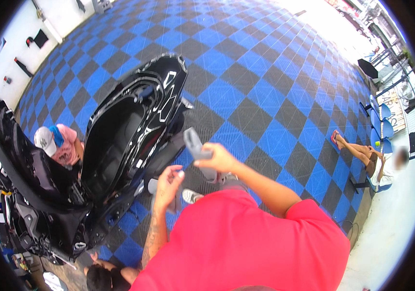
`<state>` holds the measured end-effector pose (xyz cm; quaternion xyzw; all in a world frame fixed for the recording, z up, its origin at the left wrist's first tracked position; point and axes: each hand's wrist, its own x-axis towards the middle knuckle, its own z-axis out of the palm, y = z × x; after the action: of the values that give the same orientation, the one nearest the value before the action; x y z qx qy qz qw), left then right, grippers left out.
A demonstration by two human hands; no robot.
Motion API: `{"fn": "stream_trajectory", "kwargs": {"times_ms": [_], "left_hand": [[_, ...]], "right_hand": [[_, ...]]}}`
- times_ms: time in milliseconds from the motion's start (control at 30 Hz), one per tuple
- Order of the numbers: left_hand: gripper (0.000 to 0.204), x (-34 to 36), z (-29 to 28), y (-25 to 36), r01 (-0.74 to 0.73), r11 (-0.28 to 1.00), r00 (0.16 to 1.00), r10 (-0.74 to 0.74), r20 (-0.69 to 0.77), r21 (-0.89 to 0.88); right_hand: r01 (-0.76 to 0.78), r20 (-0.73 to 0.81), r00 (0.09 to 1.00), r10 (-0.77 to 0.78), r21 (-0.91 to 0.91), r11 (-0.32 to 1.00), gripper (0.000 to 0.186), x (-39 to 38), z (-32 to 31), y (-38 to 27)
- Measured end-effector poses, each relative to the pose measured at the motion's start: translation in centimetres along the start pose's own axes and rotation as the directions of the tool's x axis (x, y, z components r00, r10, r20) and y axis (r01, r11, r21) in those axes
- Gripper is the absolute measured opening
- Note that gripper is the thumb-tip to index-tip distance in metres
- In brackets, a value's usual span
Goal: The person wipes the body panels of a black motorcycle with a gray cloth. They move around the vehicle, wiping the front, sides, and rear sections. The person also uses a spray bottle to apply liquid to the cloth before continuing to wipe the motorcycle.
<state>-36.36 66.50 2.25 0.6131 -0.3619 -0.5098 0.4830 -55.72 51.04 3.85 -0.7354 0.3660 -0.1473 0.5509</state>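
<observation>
In front of me stands a black scooter [164, 128] with its seat [33, 169] raised and the deep black storage compartment [115, 140] under it exposed. My right hand [217, 157] is beside its rear end, wrapped round a long, soft-looking grey item [193, 141]; its exact kind is unclear. Lower and to the left, my left hand [168, 186] is held up with loosely curled fingers. Its thumb and fingertips are apart, and nothing shows between them. Behind its wrist, a light grey shape is partly hidden.
One person in a pink shirt and white cap [45, 140] crouches beyond the scooter. Another dark-haired person [100, 277] is low at the bottom left. Someone sits on blue chairs [386, 127] at the right. Blue and black checkered tiles [251, 104] cover the floor.
</observation>
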Motion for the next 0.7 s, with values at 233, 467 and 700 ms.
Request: {"fn": "stream_trajectory", "kwargs": {"times_ms": [233,467,700], "left_hand": [[0.038,1.5,5.6,5.2,-0.168,0.984,0.981,0.173,-0.084,0.066],[0.033,2.6,13.7,9.6,-0.145,0.986,0.970,0.123,0.211,0.089],[0.030,4.0,18.7,11.0,-0.153,0.987,0.978,0.144,0.154,0.052]], "right_hand": [[0.157,0.185,0.960,-0.211,0.271,0.950,0.037,-3.8,-1.4,-2.4],[0.199,0.078,0.977,-0.198,-0.014,0.980,0.041,-8.1,-11.9,1.5],[0.386,-0.385,0.842,-0.377,-0.057,0.921,0.025,-14.2,-22.9,7.0]]}}
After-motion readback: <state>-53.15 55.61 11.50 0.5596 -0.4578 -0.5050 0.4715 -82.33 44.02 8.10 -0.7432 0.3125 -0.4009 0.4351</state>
